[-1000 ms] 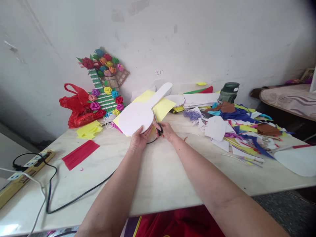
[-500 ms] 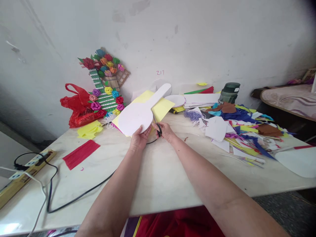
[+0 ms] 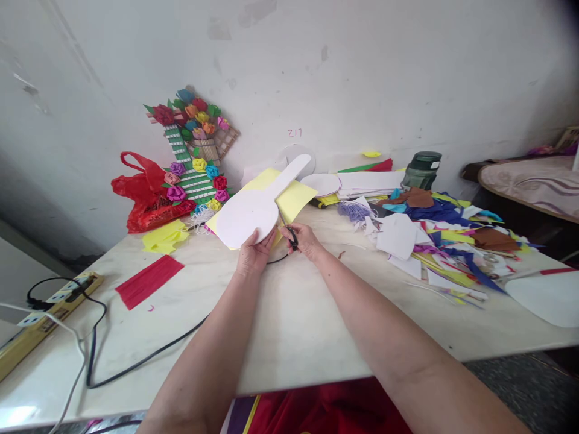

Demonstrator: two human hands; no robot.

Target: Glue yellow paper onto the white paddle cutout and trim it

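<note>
Since the last half-sec, not much's changed: the white card [image 3: 248, 217] and the yellow sheet [image 3: 296, 199] under it have slipped a bit L and dipped slightly at the handle end, & R hand [image 3: 304, 241] keeps the scissors [image 3: 294, 239] by the card's R edge, below where the handle joins the round part. For the work, that prob. means a small adjustment at most; yellow still sticks out on both sides of the handle, so cutting looks only part-done. L hand [image 3: 257, 252] is grasping the card & sheet at the near edge, thumb on top; R hand is grasping the scissors, fingers around the black grips. Can't tell if the blades are on the paper or just beside it. Card + sheet are held up over the middle of the surface [image 3: 307, 325], btwn the hands & the wall. Count: 2 hands, 1 pr scissors, 1 white card held, 1 yellow sheet under it. Off to L: 1 red plastic bag [image 3: 141, 193], 1 flower craft [image 3: 194, 182], 1 crumpled yellow paper [image 3: 165, 237], 1 dark red strip [image 3: 150, 281], 1 power strip [image 3: 49, 323]. To R: 1 green bottle [image 3: 420, 172], 1 heap of mixed scraps [image 3: 452, 226] (too jumbled to count), 1 rounded white piece [image 3: 547, 298] nr the surface's R end.
</note>
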